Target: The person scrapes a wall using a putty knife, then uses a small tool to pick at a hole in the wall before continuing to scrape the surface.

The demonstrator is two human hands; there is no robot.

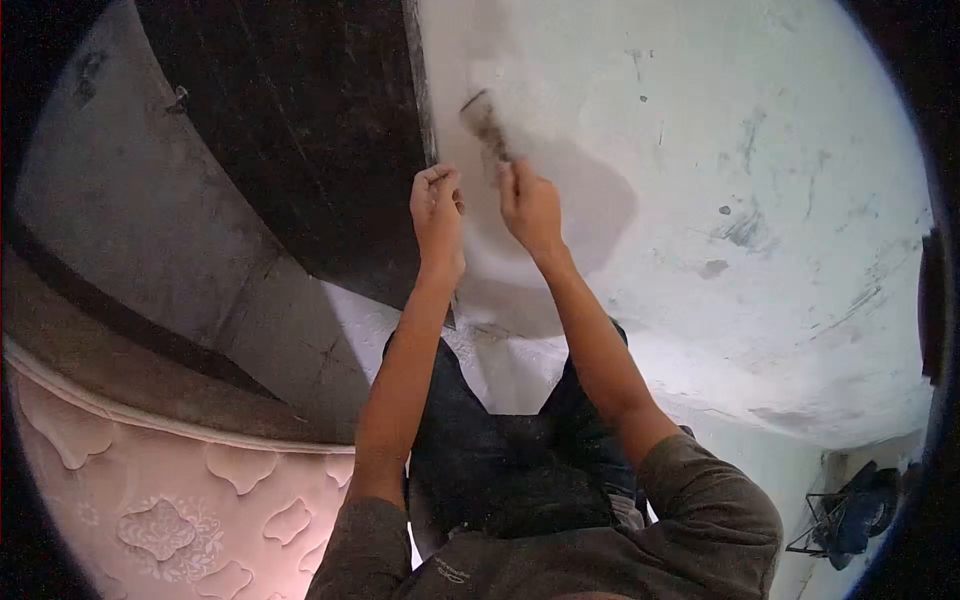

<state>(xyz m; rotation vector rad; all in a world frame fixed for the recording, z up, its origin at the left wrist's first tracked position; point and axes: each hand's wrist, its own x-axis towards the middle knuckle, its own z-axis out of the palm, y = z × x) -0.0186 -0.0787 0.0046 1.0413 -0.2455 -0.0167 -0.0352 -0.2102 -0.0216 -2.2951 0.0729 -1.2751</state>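
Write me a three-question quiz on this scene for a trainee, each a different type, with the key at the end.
1. Multiple choice: what holds the scraper?
A) the left hand
B) the right hand
C) both hands together
2. True or false: the quilted mattress at the lower left of the view is pink.
3. Fill in the missing word: the patch behind the hands is ____ than the pale wall on the right of the view.

Key: 1. B; 2. True; 3. darker
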